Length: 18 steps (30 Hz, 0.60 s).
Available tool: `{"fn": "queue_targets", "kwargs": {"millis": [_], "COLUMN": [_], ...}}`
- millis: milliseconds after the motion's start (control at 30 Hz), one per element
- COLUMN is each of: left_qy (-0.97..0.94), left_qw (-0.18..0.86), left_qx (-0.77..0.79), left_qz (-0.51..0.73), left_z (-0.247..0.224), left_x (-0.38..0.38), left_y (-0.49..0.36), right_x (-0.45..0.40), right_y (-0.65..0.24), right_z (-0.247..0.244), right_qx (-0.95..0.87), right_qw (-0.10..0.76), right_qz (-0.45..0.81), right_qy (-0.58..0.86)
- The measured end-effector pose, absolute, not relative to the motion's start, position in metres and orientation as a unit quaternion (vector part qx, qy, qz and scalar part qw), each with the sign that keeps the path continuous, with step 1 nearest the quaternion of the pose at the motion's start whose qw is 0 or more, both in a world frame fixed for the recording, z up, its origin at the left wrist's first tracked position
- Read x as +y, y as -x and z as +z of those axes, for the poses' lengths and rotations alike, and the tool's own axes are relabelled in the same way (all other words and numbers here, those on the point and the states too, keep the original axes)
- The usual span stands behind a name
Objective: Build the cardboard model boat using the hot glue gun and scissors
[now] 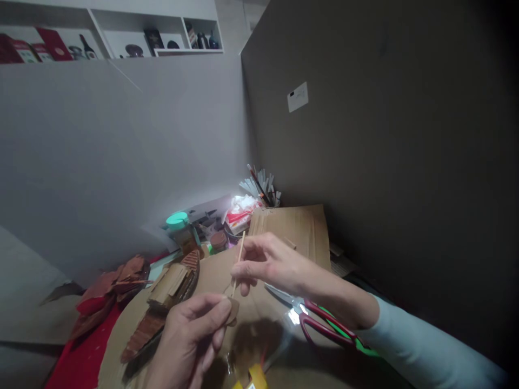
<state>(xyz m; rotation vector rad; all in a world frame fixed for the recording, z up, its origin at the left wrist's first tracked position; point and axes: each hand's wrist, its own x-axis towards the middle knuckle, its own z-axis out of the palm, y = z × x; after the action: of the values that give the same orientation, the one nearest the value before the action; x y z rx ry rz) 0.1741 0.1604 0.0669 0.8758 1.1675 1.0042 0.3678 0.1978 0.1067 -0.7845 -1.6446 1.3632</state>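
Observation:
Between its thumb and fingers, my left hand [198, 329] pinches a small brown cardboard piece [232, 312]. My right hand [259, 262], just above and to the right, grips a thin wooden stick [240, 259]. The stick stands nearly upright, and its lower end meets the cardboard piece; whether it goes into the piece is hidden. A boat-shaped cardboard model [168, 297], reddish brown with a tan upper part, lies to the left of my hands. Scissors with red and green handles [324, 324] rest beneath my right forearm.
Cardboard sheets [300, 232] cover the work surface. At the back stand a jar with a turquoise lid [178, 221], a red and white packet [240, 216] and a holder of brushes and sticks [263, 189]. A yellow object [256, 375] sits at the bottom edge.

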Motion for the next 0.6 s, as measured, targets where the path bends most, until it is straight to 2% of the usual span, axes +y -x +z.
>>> {"fn": "queue_targets", "kwargs": {"millis": [600], "left_qy": [-0.31], "left_qw": [0.662], "left_qx": [0.501], "left_qz": [0.463], "left_z": [0.063], "left_x": [0.165], "left_y": [-0.18], "right_x": [0.21], "right_y": [-0.359], "right_z": [0.088], "right_qx": [-0.629], "right_qw": [0.429], "right_qz": [0.567], "right_qy": [0.314]}}
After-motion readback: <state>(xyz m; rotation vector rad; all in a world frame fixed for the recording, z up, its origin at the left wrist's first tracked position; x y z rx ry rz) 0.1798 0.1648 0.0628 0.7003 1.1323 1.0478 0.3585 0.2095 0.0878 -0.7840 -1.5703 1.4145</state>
